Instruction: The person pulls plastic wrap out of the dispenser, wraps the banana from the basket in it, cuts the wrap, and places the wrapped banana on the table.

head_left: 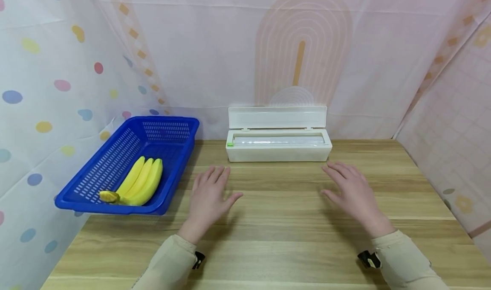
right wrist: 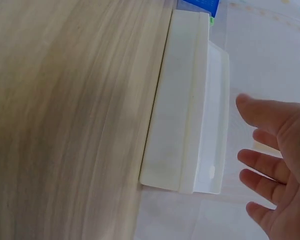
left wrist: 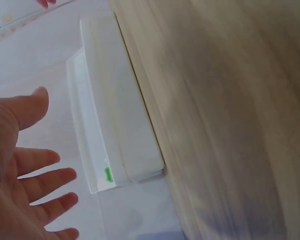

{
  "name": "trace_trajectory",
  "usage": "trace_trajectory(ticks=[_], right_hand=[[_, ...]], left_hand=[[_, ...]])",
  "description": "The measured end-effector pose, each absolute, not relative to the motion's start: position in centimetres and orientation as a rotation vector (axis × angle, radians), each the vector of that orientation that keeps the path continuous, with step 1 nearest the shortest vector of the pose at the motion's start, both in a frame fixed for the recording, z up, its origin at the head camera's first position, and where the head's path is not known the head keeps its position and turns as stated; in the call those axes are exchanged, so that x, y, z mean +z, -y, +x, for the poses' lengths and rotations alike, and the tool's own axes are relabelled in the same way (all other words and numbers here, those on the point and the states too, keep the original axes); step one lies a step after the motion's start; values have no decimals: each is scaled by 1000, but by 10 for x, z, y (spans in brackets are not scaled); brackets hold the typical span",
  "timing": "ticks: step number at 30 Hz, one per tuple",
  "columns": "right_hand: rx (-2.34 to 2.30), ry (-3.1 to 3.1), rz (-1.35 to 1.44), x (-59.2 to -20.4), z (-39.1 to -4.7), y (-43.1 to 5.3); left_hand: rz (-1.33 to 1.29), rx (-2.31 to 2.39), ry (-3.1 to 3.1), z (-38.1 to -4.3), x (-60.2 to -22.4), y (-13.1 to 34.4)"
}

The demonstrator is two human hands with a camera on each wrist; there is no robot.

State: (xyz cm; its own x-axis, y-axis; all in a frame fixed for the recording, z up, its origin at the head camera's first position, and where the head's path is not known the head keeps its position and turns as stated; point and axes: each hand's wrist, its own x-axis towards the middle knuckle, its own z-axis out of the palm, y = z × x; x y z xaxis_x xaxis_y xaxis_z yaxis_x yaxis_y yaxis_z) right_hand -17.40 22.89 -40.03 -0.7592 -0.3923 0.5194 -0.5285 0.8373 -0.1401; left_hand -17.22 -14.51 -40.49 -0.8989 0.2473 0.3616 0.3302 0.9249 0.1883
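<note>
Left hand, basket of bananas

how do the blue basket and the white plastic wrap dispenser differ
The blue basket has slotted walls; the white plastic wrap dispenser has a plain, solid front.
The basket has no lid on it; the dispenser has a hinged lid, standing open.
The basket holds bananas; the dispenser holds a roll of film.
Both are open at the top.
</note>
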Motion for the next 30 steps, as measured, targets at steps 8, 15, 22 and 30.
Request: trace_trajectory(ticks=[8,15,22,30], right_hand=[[450,2427,624,-404,-175,-228],[500,2389,590,-409,-177,-225],[524,2394,570,-411,-181,-220],[545,2380,552,-407,-190,-217]], left_hand=[[-501,-463,2456,-174,-410,143],[-541,-527,2303,-176,-416,140],[-606,-556,2248,-181,-415,131],[-586,-607,2271,-194,-407,126]])
